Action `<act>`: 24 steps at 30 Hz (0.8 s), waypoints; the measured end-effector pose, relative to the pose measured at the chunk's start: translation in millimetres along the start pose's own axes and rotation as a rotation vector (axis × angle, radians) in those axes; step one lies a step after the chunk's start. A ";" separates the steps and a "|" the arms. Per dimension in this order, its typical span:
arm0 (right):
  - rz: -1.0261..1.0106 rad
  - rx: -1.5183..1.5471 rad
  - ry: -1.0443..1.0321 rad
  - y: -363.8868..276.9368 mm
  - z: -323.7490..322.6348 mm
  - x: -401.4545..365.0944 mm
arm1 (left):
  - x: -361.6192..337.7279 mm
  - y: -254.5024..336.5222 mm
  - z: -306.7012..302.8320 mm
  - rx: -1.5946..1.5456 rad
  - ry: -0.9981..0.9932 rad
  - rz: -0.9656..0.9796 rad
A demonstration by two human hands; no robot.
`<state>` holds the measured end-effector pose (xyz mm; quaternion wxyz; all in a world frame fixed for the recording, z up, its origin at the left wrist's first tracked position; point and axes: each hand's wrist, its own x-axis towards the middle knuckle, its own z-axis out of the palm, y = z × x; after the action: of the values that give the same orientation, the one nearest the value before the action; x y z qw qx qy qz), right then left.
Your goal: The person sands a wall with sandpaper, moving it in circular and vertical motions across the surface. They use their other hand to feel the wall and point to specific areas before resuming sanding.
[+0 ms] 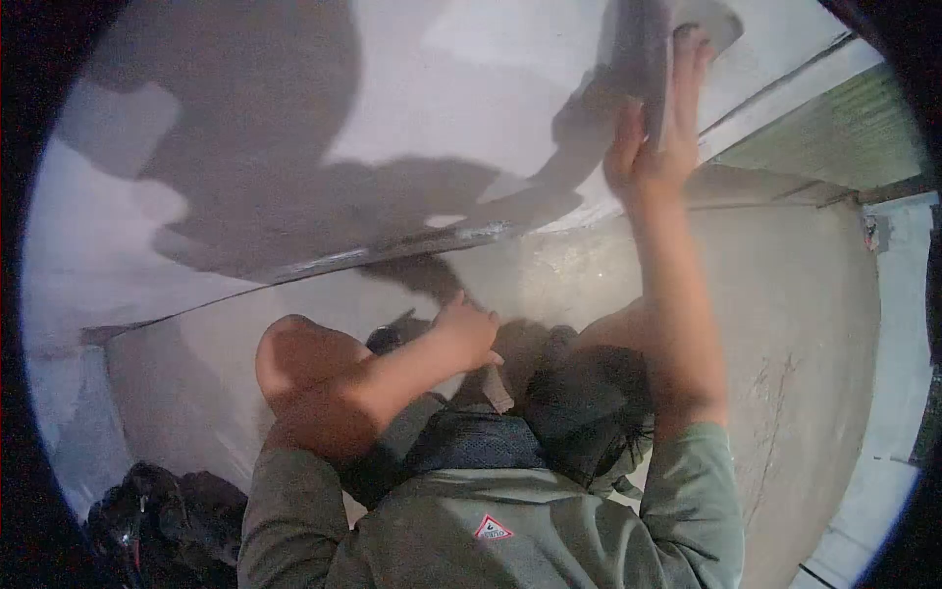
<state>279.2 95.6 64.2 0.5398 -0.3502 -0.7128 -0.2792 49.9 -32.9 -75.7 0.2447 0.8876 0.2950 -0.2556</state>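
1. Well, your right hand (665, 133) is raised at the far right, over the pale surface (442, 108), at a pale flat piece (724, 27).
2. Its fingers lie out straight along that piece, with the thumb standing apart on the left; you cannot tell whether they pinch it.
3. Your left hand (465, 332) is lower and nearer, about the middle, between your bent knees.
4. Its fingers are curled round a brown handle-like piece (498, 390), which sticks out from the grip toward your lap; its other end is hidden.
5. Beyond your knees, the pale surface meets the grey-brown floor (800, 393) along a slanting edge, and broad shadows fall across it.
6. A dark heap (172, 520) lies on the near left, too dim to make out.
7. At the far right, past your right hand, is a greenish panel (834, 133).
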 end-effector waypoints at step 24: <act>0.206 0.054 -0.002 -2.0 -12.2 8.5 | 4.0 3.4 0.1 0.008 -0.038 0.014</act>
<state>283.1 86.6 75.6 0.5743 -0.4069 -0.6808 -0.2026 54.9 -33.8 -77.2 0.2484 0.8856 0.2831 -0.2719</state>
